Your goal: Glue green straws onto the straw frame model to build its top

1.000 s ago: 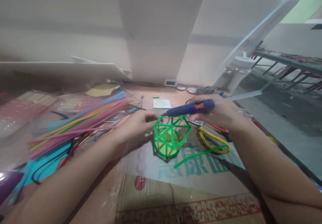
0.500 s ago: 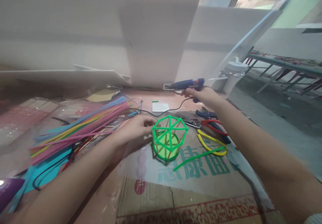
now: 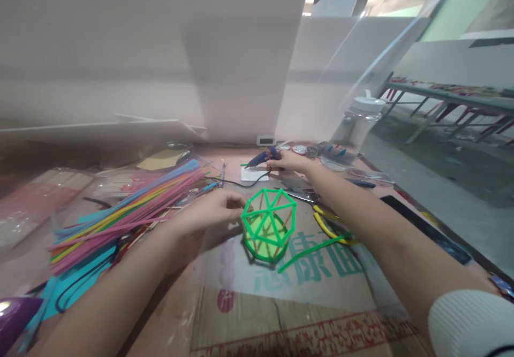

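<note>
Tabletop [image 3: 176, 293]: far off, right fingers [image 3: 276, 163] grip a glue gun [image 3: 259, 159]; left fingers [image 3: 236, 194] hold a green frame [image 3: 269, 211], presumably steadying it.

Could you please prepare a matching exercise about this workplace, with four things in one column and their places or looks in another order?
Things
1. Glue gun
2. Green frame
3. Bundle of pipe cleaners
4. Bottle

Places or looks
A. Transparent, with a white lid
B. At the fingertips of the left hand
C. In the right hand
D. Pink, yellow and blue among its colours

Pairs: 1-C, 2-B, 3-D, 4-A
</note>
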`<state>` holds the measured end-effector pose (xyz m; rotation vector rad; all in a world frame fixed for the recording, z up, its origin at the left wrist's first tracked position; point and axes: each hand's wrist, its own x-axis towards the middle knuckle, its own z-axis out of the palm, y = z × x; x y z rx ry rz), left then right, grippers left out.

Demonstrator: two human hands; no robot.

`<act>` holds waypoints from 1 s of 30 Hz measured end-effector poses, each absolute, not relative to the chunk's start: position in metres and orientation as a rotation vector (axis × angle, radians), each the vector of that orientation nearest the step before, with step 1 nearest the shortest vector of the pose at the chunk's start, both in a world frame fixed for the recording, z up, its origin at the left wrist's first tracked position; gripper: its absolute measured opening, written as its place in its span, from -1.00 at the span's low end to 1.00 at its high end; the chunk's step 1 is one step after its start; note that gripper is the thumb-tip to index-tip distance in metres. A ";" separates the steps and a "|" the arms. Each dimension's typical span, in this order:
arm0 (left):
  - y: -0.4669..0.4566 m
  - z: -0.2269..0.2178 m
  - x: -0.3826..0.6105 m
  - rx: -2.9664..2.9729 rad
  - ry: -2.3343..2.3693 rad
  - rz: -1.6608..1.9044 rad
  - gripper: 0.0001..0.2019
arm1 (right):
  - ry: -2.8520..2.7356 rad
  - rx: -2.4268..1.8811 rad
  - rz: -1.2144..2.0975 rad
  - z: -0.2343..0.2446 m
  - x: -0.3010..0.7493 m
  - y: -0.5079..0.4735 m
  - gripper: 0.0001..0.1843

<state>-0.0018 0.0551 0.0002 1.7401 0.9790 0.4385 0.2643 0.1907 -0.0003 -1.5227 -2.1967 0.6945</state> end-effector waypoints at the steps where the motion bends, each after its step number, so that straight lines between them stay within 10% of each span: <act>1: 0.056 0.000 -0.001 1.746 0.966 0.426 -0.71 | -2.186 -1.512 0.640 0.004 0.269 0.186 -0.59; 10: 0.059 0.003 -0.012 1.793 0.941 0.389 -0.82 | -2.091 -1.258 0.047 0.034 0.344 0.060 -0.69; 23: 0.056 -0.005 -0.003 1.861 0.879 0.344 -0.76 | -2.865 -0.709 0.015 -0.033 0.310 -0.039 -0.71; 30: 0.052 -0.006 -0.001 1.883 0.926 0.328 -0.77 | -2.632 -0.540 0.071 0.012 0.311 -0.054 -0.72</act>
